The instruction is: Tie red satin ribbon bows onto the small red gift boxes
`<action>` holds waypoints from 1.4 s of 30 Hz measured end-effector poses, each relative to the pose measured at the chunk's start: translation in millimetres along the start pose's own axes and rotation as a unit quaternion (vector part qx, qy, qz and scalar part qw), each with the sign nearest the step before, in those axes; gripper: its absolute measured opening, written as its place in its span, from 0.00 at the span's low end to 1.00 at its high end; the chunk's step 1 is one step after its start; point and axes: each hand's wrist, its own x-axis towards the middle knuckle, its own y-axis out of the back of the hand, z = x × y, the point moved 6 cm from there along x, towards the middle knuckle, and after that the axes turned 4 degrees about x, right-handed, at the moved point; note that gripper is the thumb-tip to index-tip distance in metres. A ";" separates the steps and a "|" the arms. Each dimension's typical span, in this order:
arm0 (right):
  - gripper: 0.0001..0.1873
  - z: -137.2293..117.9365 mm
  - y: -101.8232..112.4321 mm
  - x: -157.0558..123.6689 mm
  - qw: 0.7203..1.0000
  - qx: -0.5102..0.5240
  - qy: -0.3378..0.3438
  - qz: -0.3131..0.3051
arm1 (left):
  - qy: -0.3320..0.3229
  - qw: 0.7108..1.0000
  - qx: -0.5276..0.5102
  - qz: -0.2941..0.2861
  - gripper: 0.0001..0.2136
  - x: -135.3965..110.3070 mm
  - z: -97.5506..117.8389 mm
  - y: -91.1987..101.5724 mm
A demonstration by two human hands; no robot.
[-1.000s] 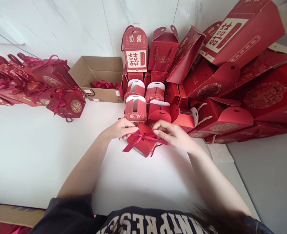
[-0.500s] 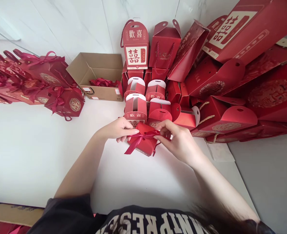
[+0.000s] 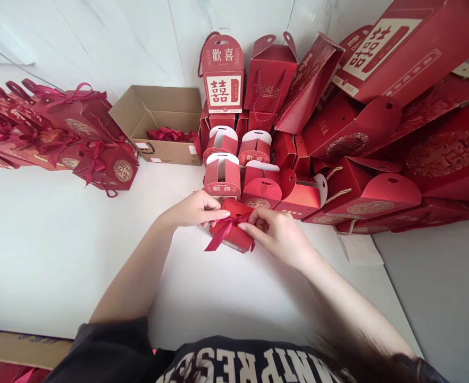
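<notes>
A small red gift box [image 3: 240, 243] sits on the white table in front of me, tilted slightly. A dark pink satin ribbon [image 3: 222, 234] lies across its top, with one tail hanging toward me on the left. My left hand [image 3: 194, 209] pinches the ribbon between thumb and fingers at the box's left side. From the right, my right hand [image 3: 276, 231] pinches the ribbon close to its middle, thumb against index finger. The fingertips cover part of the ribbon, so I cannot tell how it is knotted.
Several open red boxes [image 3: 222, 173] stand just behind the work. Larger red boxes [image 3: 362, 186] are stacked at right. A cardboard carton [image 3: 170, 152] holding ribbons stands at back left, beside ribbon-tied boxes [image 3: 109, 167]. Another carton [image 3: 23, 348] sits at the lower left edge.
My right hand has moved left, closer to the middle of the ribbon and to my left hand. The left hand stays almost where it was.
</notes>
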 end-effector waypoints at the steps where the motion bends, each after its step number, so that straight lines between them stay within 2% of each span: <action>1: 0.13 0.5 -2.1 1.3 1.000 0.005 0.009 0.004 | -0.007 1.000 -0.002 0.000 0.20 0.2 0.7 -0.1; 5: 0.06 -1.2 -5.0 3.3 0.998 0.034 0.053 0.015 | -0.022 1.000 -0.017 0.003 0.21 0.0 1.4 0.4; 9: 0.07 -0.8 -3.4 3.5 0.996 0.031 0.081 0.023 | -0.012 1.000 -0.019 0.003 0.21 0.4 -2.3 1.2; 11: 0.08 -0.3 -3.8 3.8 0.993 0.016 0.116 0.015 | -0.012 1.000 -0.013 0.005 0.21 1.2 -4.0 1.9; 13: 0.10 -2.0 -3.5 2.8 0.983 -0.039 0.180 0.013 | -0.015 1.000 -0.007 0.007 0.21 2.1 -5.3 2.6; 16: 0.13 -6.9 -3.6 -1.4 0.945 -0.166 0.281 0.006 | -0.013 1.000 -0.012 0.004 0.21 2.9 -7.4 2.6; 18: 0.15 -9.3 -2.0 -3.1 0.925 -0.220 0.308 -0.006 | -0.010 1.000 -0.022 0.001 0.21 2.9 -8.4 2.1; 20: 0.14 -12.1 2.0 -3.2 0.925 -0.229 0.304 -0.017 | -0.009 0.999 -0.031 0.000 0.21 2.6 -8.7 1.8; 23: 0.07 -15.9 8.5 -1.4 0.947 -0.186 0.263 -0.013 | -0.011 0.999 -0.047 -0.008 0.20 1.9 -8.5 0.8; 28: 0.09 -13.2 4.0 3.2 0.977 -0.093 0.189 0.030 | -0.005 0.998 -0.065 -0.017 0.16 1.2 -7.6 -0.6; 31: 0.07 -9.4 -4.2 5.4 0.982 -0.068 0.169 0.055 | -0.003 0.998 -0.061 -0.013 0.16 1.0 -6.8 -0.6; 37: 0.04 -3.8 -11.9 6.8 0.987 -0.035 0.142 0.066 | 0.007 0.998 -0.053 -0.021 0.17 1.1 -6.2 -3.7; 42: 0.05 -4.4 -15.0 6.4 0.980 -0.077 0.176 0.050 | 0.010 0.999 -0.046 -0.020 0.19 0.7 -5.1 -4.7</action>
